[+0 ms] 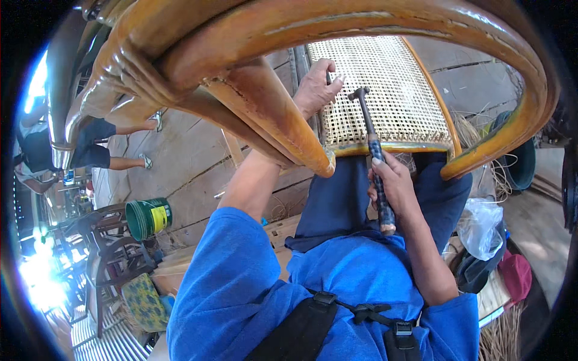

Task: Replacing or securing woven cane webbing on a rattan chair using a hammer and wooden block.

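Observation:
In my right hand (398, 184) is a hammer (369, 126), gripped by its dark patterned handle. The small metal hammer head lies over the woven cane panel (385, 66). My left hand (315, 88) is closed at the left edge of that panel, thumb and fingers round a short dark piece that I cannot make out. The panel is pale open-weave cane, set in a glossy orange-brown rattan chair frame (373, 23). Loose cane ends stick up along its near edge. A thick curved pole of the frame arches over both hands, and a straight pole crosses my left forearm.
A green bucket (139, 220) stands on the plank floor (192, 162) at left, near dark chair frames (114, 253). Another person's legs (123, 162) show at far left. At right are a dark bin (519, 162), a clear plastic bag (480, 224), maroon cloth (515, 277) and cane strands (503, 331).

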### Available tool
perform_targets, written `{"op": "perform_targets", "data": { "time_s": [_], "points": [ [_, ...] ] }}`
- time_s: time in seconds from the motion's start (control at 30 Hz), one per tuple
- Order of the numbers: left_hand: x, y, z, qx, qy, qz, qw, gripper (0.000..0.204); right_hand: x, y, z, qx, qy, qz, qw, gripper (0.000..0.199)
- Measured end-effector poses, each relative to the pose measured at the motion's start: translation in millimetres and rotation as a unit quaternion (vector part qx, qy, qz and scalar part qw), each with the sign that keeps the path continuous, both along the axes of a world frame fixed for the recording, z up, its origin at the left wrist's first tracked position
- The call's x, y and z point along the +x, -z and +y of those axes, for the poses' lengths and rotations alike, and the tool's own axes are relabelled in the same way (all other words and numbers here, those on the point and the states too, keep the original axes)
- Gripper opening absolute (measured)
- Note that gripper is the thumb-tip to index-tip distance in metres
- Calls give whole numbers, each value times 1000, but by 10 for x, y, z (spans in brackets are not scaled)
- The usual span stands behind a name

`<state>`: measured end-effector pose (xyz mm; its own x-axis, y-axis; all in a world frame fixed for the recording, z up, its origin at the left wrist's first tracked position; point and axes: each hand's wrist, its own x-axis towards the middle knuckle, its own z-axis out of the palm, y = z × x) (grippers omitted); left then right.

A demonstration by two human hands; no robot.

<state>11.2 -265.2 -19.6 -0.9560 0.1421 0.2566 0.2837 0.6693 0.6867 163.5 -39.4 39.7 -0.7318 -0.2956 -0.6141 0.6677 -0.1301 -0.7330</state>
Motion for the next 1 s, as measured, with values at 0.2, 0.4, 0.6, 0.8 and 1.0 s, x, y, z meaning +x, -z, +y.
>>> {"op": "perform_targets", "data": {
  "time_s": [0.2,0.4,0.6,0.8,1.0],
  "points": [
    [191,-130,102,104,25,-128,986,25,105,49,73,-12,-9,2,1000,18],
    [169,74,48,-5,59,8,998,26,124,-23,21,-30,18,3,999,15],
    [224,6,34,-4,40,-23,999,24,110,-45,49,-50,-46,-14,998,16],
    [289,-222,113,60,35,-80,994,21,190,-80,128,-25,-1,15,1000,19],
    [292,-87,65,55,42,-70,995,23,189,-82,109,-26,0,-1,1000,20]
  ]
}}
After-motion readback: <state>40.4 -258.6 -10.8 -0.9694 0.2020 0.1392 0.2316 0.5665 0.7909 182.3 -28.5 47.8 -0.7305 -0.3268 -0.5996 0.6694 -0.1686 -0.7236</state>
